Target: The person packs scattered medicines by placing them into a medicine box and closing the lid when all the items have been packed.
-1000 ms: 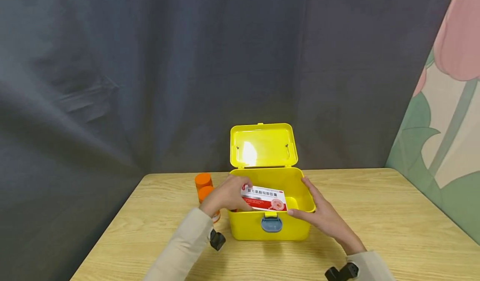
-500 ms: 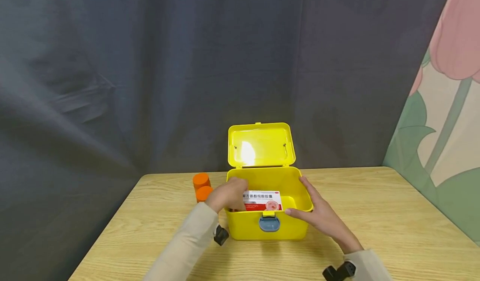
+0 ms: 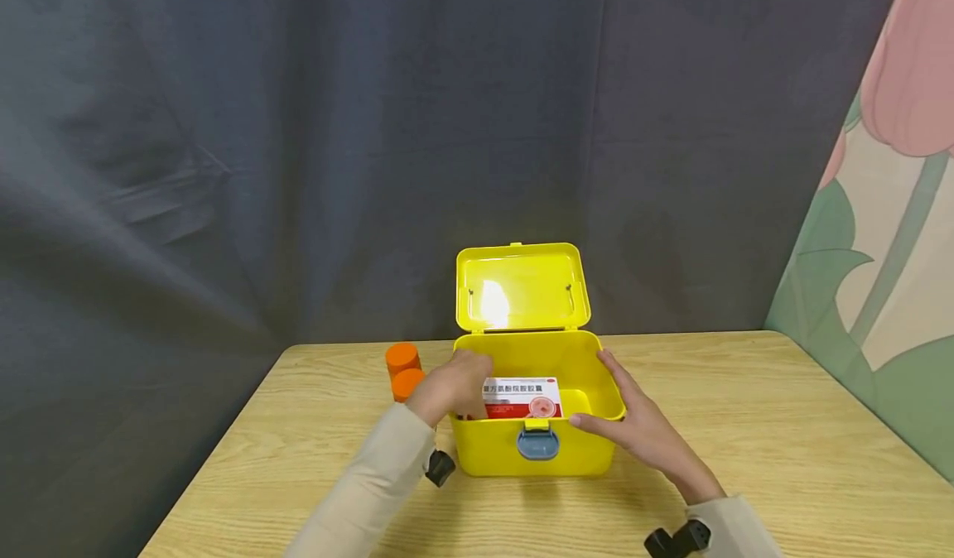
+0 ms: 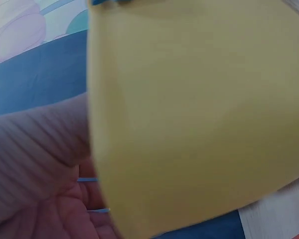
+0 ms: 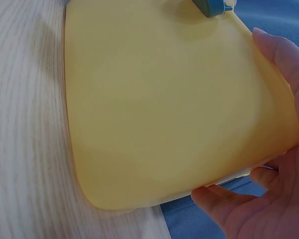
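A yellow plastic box (image 3: 585,450) with a blue-grey latch (image 3: 538,444) stands on the table, its lid (image 3: 522,289) raised. Inside, a red-and-white medicine box (image 3: 524,398) with printed Chinese characters leans low behind the front wall. My left hand (image 3: 456,386) reaches over the left rim and grips the medicine box's left end; its fingertips are hidden. At the right end my right hand (image 3: 647,425) holds the yellow box, thumb by the front rim and fingers along the side. In the right wrist view, its fingertips (image 5: 204,195) touch the yellow wall.
Two orange-capped bottles stand left of the yellow box, partly behind my left forearm; the nearer cap (image 3: 407,382) and the farther cap (image 3: 402,356) show. A dark curtain (image 3: 373,152) hangs behind the wooden table (image 3: 298,442), and a flower-painted wall (image 3: 894,293) rises at right.
My left hand has lowered the medicine box deeper into the yellow box, and it sits more level. Over the last half second the hands barely move.
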Motion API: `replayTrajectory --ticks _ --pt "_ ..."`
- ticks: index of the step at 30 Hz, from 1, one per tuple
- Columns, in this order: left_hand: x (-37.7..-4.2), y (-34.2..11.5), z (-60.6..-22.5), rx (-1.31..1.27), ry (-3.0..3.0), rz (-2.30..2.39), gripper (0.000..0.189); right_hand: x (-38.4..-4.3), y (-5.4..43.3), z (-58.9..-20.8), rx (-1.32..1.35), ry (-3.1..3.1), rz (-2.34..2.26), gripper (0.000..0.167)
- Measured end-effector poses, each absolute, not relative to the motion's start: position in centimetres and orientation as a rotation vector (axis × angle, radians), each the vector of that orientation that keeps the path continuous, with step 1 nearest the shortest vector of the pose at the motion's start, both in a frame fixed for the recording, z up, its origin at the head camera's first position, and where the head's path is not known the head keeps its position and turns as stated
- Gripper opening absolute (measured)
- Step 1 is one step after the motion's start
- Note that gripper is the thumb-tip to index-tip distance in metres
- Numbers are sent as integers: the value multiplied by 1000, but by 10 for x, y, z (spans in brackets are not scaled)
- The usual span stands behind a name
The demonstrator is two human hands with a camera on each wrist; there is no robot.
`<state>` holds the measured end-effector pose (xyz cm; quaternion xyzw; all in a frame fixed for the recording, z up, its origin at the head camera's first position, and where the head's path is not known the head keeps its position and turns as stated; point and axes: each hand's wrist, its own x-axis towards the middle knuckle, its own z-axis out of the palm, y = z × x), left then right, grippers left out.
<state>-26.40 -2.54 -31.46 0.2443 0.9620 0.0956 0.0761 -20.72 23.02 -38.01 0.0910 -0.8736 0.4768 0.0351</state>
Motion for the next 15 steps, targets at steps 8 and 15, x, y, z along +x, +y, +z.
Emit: replayTrajectory --ticks 8,15 --pt "-262 -35 -313 822 2867 494 50 -207 231 -380 282 -2679 1453 104" --pt "-264 -45 -316 913 2886 633 50 -208 231 -381 284 -2678 1448 104"
